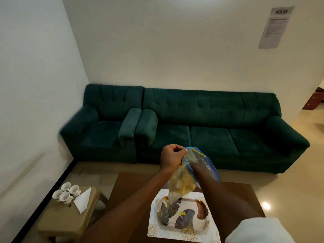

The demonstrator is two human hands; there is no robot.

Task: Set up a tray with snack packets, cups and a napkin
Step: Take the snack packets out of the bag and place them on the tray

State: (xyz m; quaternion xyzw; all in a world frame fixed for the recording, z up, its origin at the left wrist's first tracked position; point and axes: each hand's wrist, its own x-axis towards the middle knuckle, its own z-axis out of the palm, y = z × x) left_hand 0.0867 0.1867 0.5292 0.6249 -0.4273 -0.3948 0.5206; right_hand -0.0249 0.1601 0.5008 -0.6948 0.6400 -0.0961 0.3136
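Right hand hidden inside the blurred zip bag.

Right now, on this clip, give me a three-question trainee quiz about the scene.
1. True or false: the cups already stand on the tray.
2. What does the left hand grip? A) the folded napkin B) the top of the zip bag of snacks C) a cup
3. Fill in: the cups and napkin sit on a small ____ to the left of the brown table.

Key: 1 false, they are on the stool. 2 B; the right hand is reaching into the bag, held above the tray. 3 stool.
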